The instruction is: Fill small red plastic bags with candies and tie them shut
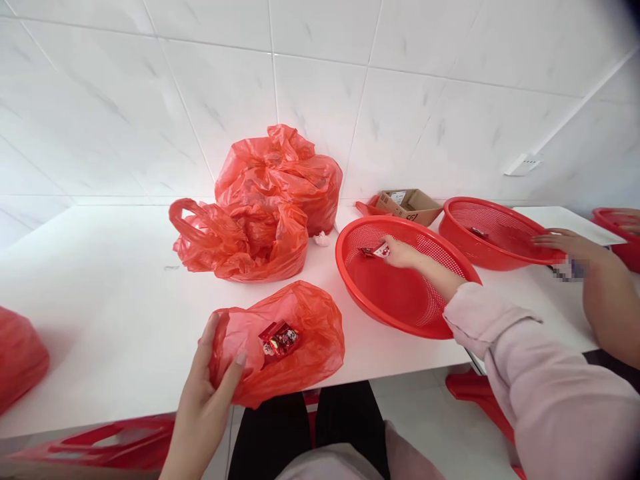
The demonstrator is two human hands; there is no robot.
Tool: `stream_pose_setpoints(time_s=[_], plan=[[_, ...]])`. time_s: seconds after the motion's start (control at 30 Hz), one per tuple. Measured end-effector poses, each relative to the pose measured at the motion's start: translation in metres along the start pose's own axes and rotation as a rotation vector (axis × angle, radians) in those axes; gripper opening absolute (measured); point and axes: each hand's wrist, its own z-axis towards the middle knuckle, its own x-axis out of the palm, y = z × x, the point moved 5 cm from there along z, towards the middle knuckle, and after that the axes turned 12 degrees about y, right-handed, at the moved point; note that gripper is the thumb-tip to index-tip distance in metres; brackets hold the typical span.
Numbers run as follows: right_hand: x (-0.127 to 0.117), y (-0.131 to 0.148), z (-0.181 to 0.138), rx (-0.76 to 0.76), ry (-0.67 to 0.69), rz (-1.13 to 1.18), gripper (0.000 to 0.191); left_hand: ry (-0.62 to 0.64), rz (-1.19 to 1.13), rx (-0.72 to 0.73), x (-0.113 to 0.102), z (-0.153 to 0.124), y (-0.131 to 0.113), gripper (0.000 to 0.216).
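My left hand (pixel 210 390) grips the open edge of a small red plastic bag (pixel 295 347) at the table's front edge; several small wrapped packets (pixel 280 340) lie inside it. My right hand (pixel 400 253), in a pale pink sleeve, reaches into a red round sieve basket (pixel 400 307) and pinches a small red and white packet (pixel 377 251) near the basket's far side.
Two larger red plastic bags (pixel 265 200) sit at the back by the tiled wall. A second red basket (pixel 493 233) stands to the right with another person's hand (pixel 565 241) on its rim. A small cardboard box (pixel 410 205) lies behind. Another red bag (pixel 17 357) is at far left.
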Motion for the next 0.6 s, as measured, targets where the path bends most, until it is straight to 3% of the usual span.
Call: stream_pose_setpoints(time_s=[0.13, 0.23, 0.47, 0.6], plan=[[-0.005, 0.018, 0.011, -0.110, -0.017, 0.021, 0.065, -0.006, -0.005, 0.021, -0.001, 0.000, 0.001, 0.071], [-0.001, 0.027, 0.015, -0.147, -0.040, 0.002, 0.073, -0.019, -0.011, 0.011, -0.003, -0.002, 0.003, 0.071], [0.013, 0.041, 0.017, -0.176, -0.038, -0.078, 0.036, -0.032, -0.016, 0.008, -0.002, -0.005, 0.004, 0.070], [-0.004, 0.051, 0.009, -0.196, -0.034, -0.054, 0.033, -0.031, -0.031, 0.027, -0.003, -0.006, 0.004, 0.069]])
